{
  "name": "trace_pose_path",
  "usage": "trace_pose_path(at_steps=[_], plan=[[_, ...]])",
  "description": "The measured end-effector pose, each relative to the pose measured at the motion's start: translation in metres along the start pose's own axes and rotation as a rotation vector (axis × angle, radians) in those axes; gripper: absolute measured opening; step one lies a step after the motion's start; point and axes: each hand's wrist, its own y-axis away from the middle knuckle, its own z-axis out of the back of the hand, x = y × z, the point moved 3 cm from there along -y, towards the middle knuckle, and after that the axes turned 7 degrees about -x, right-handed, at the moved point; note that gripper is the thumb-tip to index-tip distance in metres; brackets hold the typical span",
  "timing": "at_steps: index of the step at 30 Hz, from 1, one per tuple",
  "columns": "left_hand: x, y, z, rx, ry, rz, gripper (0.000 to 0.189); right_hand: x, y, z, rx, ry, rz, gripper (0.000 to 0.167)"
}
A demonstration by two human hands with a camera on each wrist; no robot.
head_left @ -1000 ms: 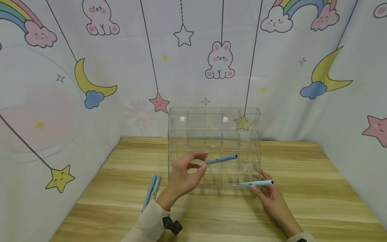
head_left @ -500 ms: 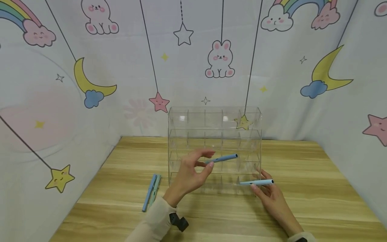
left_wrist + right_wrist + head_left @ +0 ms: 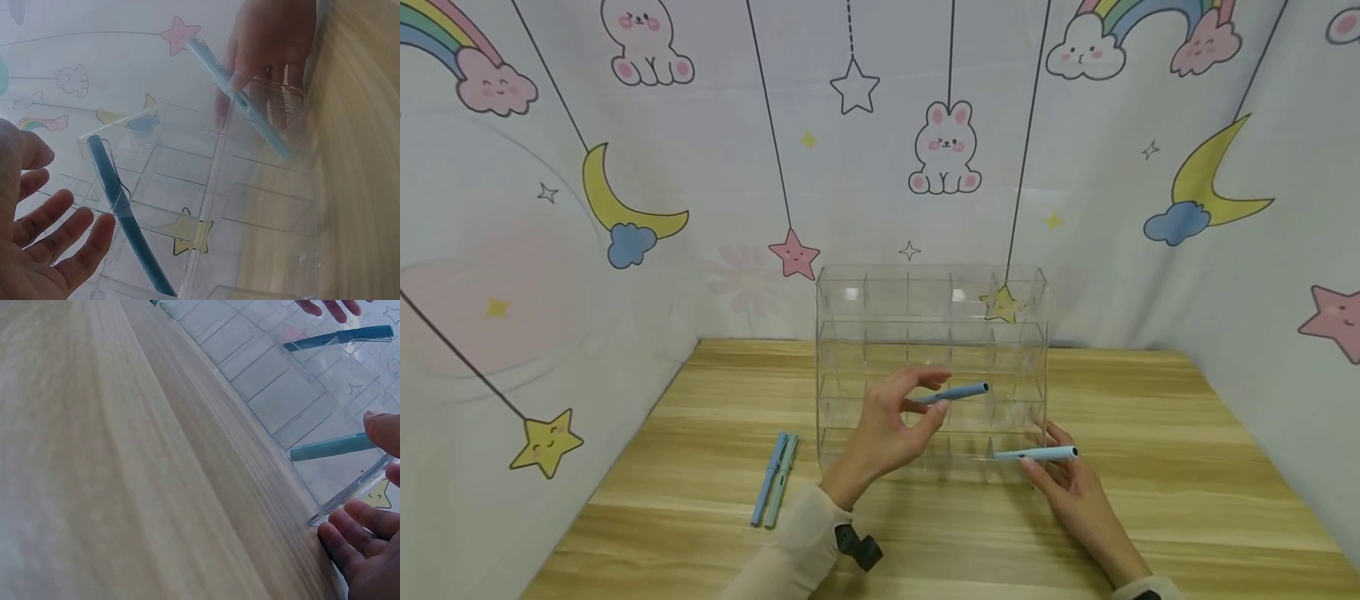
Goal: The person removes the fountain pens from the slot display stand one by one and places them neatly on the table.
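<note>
The upper pen [image 3: 966, 391] is coloured mid-blue, the lower pen [image 3: 1045, 453] pale icy blue; the rack [image 3: 932, 322] is seen as colourless. On the tabletop [image 3: 1150, 467], patterned in yellow-brown wood grain, are shown a light blue pen [image 3: 766, 492] and a mint green pen [image 3: 779, 492]. The white backdrop [image 3: 880, 192] is printed with rainbows [image 3: 1148, 17], yellow moons [image 3: 1206, 183] and pink and yellow stars [image 3: 794, 255].

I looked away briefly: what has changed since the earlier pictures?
The left hand moved rightward along the darker blue pen at the clear rack; no grasp or release shows. That pen, the rack, the right hand, the pale pen by it and the two pens on the table stayed put.
</note>
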Motion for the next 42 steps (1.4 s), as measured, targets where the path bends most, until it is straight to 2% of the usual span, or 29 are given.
trace_pose_path(at_steps=[9, 24, 30, 38, 42], plan=[[0.0, -0.002, -0.004, -0.005, -0.02, 0.001, 0.037, 0.0, 0.0, 0.0, -0.001, 0.032, 0.032, 0.06], [0.001, -0.001, -0.014, 0.025, 0.034, -0.03, 0.039, -0.002, 0.002, 0.001, -0.006, 0.09, 0.039, 0.064], [0.001, 0.0, -0.013, 0.021, 0.025, -0.031, 0.039, 0.001, 0.002, 0.0, -0.011, 0.055, 0.029, 0.064], [0.0, 0.0, -0.014, 0.022, 0.026, -0.039, 0.038, 0.004, 0.001, -0.001, 0.011, -0.023, -0.04, 0.064], [0.0, 0.0, -0.014, 0.024, 0.03, -0.041, 0.038, 0.003, 0.001, 0.0, 0.012, -0.029, -0.038, 0.063]])
